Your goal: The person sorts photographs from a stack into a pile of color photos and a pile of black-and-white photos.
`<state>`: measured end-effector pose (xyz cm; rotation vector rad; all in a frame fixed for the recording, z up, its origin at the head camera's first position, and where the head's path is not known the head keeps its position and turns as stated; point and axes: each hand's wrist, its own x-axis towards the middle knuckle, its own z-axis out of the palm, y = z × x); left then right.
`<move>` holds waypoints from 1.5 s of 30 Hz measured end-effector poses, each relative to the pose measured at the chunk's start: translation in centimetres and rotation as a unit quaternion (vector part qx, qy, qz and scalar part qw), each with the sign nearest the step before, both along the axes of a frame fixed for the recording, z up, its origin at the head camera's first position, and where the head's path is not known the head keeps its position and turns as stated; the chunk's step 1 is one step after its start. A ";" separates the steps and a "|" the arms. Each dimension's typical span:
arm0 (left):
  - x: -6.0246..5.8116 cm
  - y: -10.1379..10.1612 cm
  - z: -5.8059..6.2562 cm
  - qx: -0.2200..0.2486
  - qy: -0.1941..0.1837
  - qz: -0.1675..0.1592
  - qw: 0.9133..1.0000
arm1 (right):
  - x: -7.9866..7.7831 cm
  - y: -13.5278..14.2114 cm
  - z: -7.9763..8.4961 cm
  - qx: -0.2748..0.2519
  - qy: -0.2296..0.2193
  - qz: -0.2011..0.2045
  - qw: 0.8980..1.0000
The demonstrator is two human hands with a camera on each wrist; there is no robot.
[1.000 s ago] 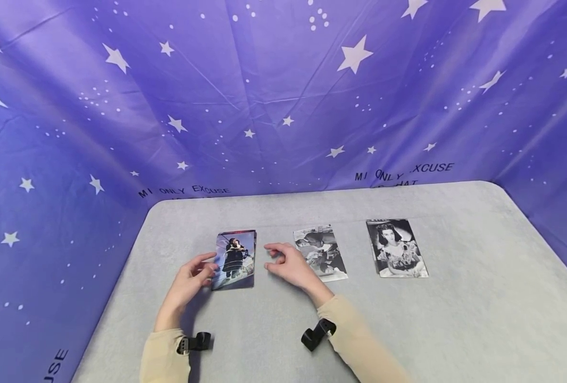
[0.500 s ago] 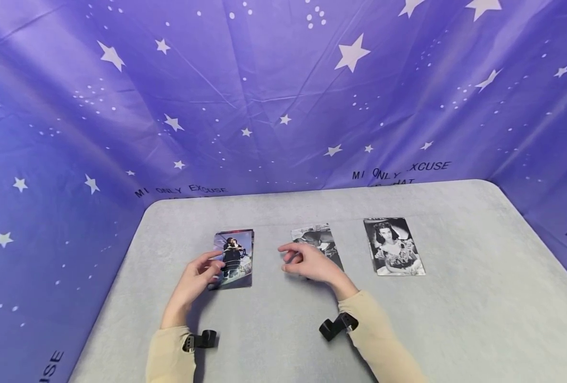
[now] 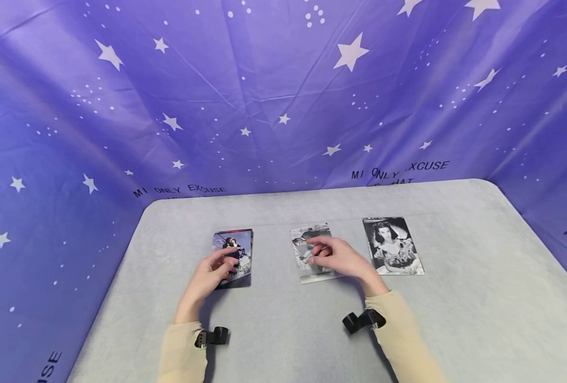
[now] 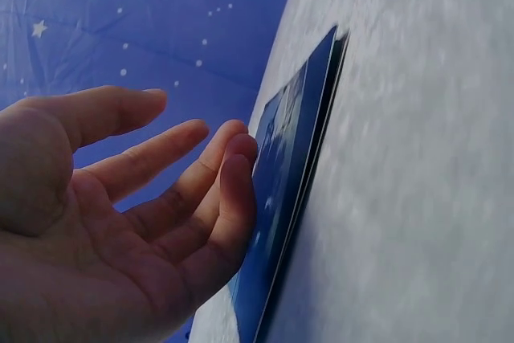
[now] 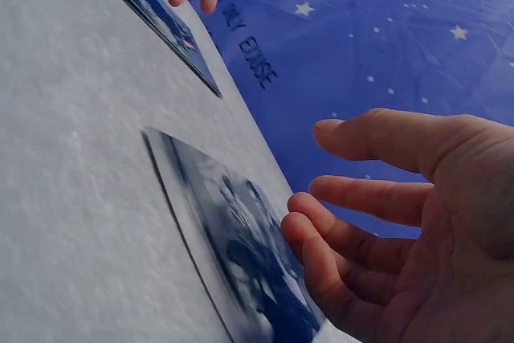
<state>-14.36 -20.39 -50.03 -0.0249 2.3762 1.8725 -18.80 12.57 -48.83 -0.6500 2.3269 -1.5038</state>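
Observation:
Three small piles of photo cards lie in a row. My left hand is over the left pile, whose top card is a colour picture of a couple on a ship's bow. In the left wrist view, loosely bent fingers come right up to that pile's face; whether they touch it I cannot tell. My right hand hovers over the middle pile, a black-and-white picture partly covered by the hand. The right wrist view has its thumb and fingers apart, holding nothing, beside this pile.
On the right lies the third pile, topped by a black-and-white portrait of a person in a ruffled dress. The grey table ends at the back against a purple star-printed cloth. Both wrists wear black camera straps.
My right hand has moved rightward from the gap between the left and middle piles to over the middle pile. The left hand has shifted slightly right, further over the left pile.

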 end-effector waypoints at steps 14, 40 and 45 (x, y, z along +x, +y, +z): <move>-0.7 5.2 -0.7 0.036 0.005 -0.048 0.998 | 0.1 3.3 -0.1 0.009 0.004 -0.053 0.999; -1.3 11.4 -1.0 0.120 -0.042 -0.072 0.989 | 1.3 3.4 -1.0 -0.026 -0.047 -0.141 0.989; -1.3 11.4 -1.2 0.128 -0.046 -0.058 0.989 | 1.5 3.1 -1.2 -0.046 -0.055 -0.149 0.986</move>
